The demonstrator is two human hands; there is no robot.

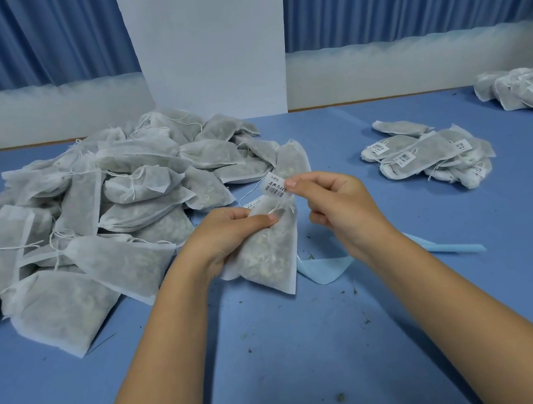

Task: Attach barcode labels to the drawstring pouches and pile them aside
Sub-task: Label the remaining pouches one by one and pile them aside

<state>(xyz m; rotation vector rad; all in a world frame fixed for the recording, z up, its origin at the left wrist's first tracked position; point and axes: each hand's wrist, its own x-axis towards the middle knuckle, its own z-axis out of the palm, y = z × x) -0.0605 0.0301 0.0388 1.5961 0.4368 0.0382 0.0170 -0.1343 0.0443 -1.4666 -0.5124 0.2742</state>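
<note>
My left hand (pixel 228 228) grips a white drawstring pouch (pixel 269 251) filled with dried herbs, tilted over the blue table. Just above the pouch's neck, my right hand (pixel 328 201) pinches a white barcode label (pixel 276 188) between thumb and forefinger. A second label strip (pixel 253 203) shows behind my left fingers. A big heap of unlabelled pouches (pixel 117 200) fills the left side. To the right lies a small pile of labelled pouches (pixel 427 157).
A light blue backing strip (pixel 323 268) lies under my right wrist and runs off to the right. Another stack of labelled pouches (pixel 526 91) sits at the far right edge. A white pillar (pixel 208 41) and blue curtains stand behind the table. Herb crumbs dot the tabletop.
</note>
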